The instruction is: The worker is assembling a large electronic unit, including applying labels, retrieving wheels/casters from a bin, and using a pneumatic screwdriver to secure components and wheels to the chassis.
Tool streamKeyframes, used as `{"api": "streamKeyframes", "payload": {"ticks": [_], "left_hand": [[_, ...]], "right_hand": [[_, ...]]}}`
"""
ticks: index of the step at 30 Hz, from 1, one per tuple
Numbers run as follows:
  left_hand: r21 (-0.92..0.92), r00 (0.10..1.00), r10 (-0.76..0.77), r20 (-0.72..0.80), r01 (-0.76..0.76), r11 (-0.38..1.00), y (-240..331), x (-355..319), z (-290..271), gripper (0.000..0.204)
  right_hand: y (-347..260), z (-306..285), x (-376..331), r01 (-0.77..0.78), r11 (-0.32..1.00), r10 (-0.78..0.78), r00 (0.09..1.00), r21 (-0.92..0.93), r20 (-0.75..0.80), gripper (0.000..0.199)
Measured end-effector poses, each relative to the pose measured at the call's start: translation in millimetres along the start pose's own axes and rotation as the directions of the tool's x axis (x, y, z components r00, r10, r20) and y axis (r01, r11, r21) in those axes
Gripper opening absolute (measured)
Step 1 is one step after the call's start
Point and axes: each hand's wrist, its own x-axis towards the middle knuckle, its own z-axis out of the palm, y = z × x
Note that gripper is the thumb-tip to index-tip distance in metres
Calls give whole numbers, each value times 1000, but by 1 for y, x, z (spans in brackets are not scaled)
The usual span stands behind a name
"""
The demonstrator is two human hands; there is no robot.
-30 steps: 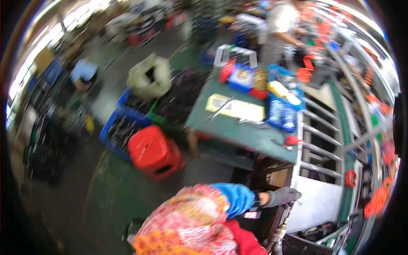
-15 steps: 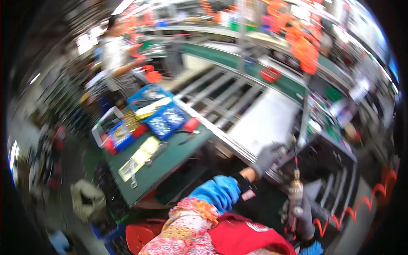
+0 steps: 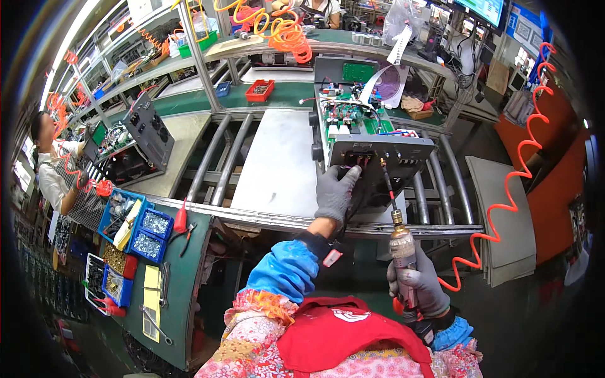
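I see my right hand (image 3: pixel 421 286) wrapped fully around the body of a powered screwdriver (image 3: pixel 399 233), fingers closed tight on its lower grip, with an orange coiled hose (image 3: pixel 513 189) running off to the right from it. The tool's long axis stands nearly upright in the picture, leaning slightly left as it goes away from me, so the thin bit (image 3: pixel 386 179) points at the far side, toward the near face of the open grey chassis (image 3: pixel 378 151) that sits on the roller conveyor (image 3: pixel 220 157). The bit's tip lies just at that dark front panel, at or very close to the row of connectors; I cannot tell whether it is seated on a screw. My left hand (image 3: pixel 335 192), gloved in grey, is spread flat with fingers apart and rests against the near left part of the same panel, holding nothing, only bracing it. The chassis lies straight ahead and far from both hands, with green circuit boards (image 3: pixel 353 120) showing in its open top. The left hand is the nearer one to the panel; the right sits well back toward me, linked only through the tool. Off to the near left are blue bins of screws (image 3: pixel 148 233) on a green bench (image 3: pixel 183 283).
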Motion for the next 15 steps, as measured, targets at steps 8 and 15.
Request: {"api": "streamKeyframes", "payload": {"ticks": [8,15], "left_hand": [[-281,983,148,-104,-172,944,-19,-14,4,16],[-461,964,25,263,103,881,-9,-21,-8,16]], "right_hand": [[1,-3,10,-38,999,41,996,-38,77,75],[0,-7,16,-48,995,60,988,-89,143,75]]}}
